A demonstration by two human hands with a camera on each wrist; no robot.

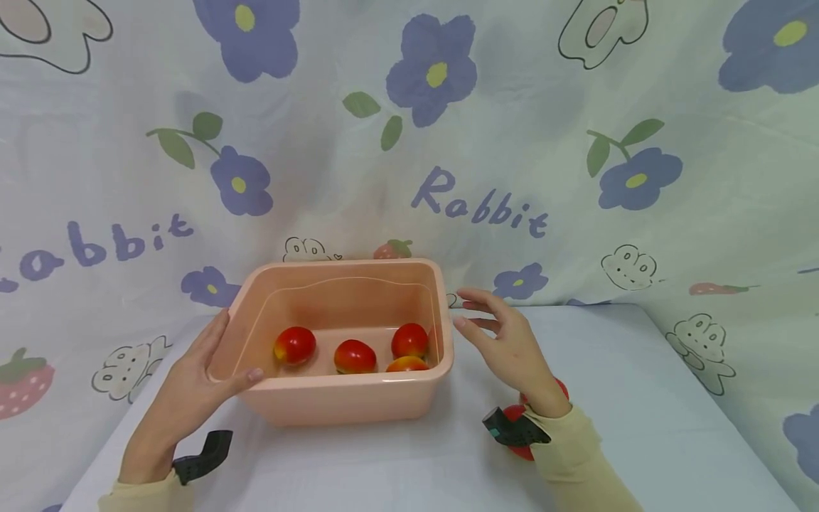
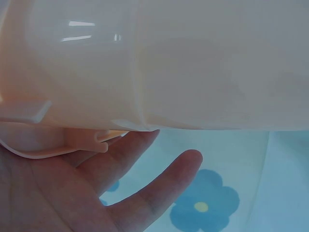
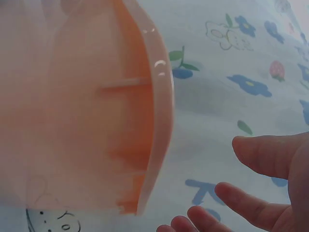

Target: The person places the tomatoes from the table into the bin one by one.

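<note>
A pink plastic bin (image 1: 345, 405) stands on the table, tipped slightly so its inside shows. Glossy red fruit with yellow patches lies in it: one at left (image 1: 295, 346), another near the middle (image 1: 355, 357), others by the right wall (image 1: 409, 341). My left hand (image 1: 192, 387) holds the bin's left end, thumb over the front rim and fingers along the outer side; in the left wrist view its fingers (image 2: 120, 164) reach below the rim. My right hand (image 1: 508, 348) is beside the right rim, its fingers (image 3: 246, 203) parted and apart from the bin, with nothing in them.
More red fruit (image 1: 521, 452) lies on the white table (image 1: 640, 398) beneath my right wrist, partly hidden by the wrist and its black camera (image 1: 515, 428). Behind the table hangs a white cloth (image 1: 358, 199) printed with flowers and rabbits.
</note>
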